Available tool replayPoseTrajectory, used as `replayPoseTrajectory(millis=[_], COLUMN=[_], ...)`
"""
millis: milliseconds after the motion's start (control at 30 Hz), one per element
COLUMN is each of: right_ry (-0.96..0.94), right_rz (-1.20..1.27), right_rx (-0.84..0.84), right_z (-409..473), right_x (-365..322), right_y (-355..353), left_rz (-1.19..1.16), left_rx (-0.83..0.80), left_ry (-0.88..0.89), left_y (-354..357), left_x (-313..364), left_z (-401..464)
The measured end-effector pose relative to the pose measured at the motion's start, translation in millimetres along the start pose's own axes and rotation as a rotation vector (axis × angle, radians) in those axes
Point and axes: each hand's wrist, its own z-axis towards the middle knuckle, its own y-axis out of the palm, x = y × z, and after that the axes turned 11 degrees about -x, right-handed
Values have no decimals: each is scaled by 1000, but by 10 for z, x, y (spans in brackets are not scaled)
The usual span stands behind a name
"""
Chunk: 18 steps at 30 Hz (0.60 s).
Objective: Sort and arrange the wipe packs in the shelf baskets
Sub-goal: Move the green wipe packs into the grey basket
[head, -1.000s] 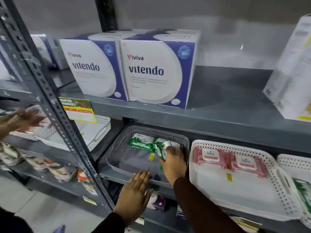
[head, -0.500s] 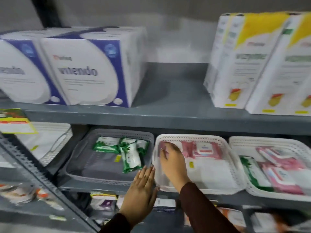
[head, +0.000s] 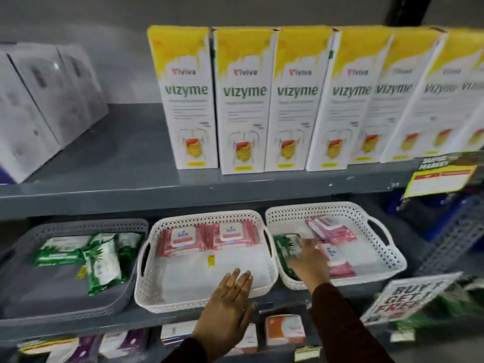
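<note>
Three baskets sit side by side on the lower shelf. The grey basket at the left holds green wipe packs. The middle white basket has two pink wipe packs along its back. The right white basket contains several pink packs and one green pack at its left side. My right hand reaches into the right basket, fingers spread, over the green pack and a pink one; it is blurred. My left hand rests flat, fingers together, on the middle basket's front rim.
Above, the upper shelf carries a row of yellow-and-white Vizyme boxes and white boxes at the left. A promo sign and price tag hang at the right. Small boxes sit on the shelf below.
My view has swung right along the shelf. My right hand left the grey basket's green packs, passed the middle basket and now reaches into the right basket. My left hand shifted right too.
</note>
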Motion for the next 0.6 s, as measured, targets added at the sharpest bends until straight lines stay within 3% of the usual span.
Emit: replayPoseTrajectory(millis=[100, 267, 433, 600], right_ry=[70, 80, -11, -185], right_rz=[-90, 35, 220, 375], right_rx=[-67, 107, 303, 410], right_z=[15, 78, 28, -85], right_x=[79, 99, -28, -488], right_y=[42, 91, 67, 36], left_rz=[-2, 37, 9, -26], left_rx=[-12, -3, 74, 136], left_ry=[-9, -9, -24, -200], left_y=[26, -33, -21, -173], left_x=[116, 16, -359, -819], left_z=[89, -55, -362, -757])
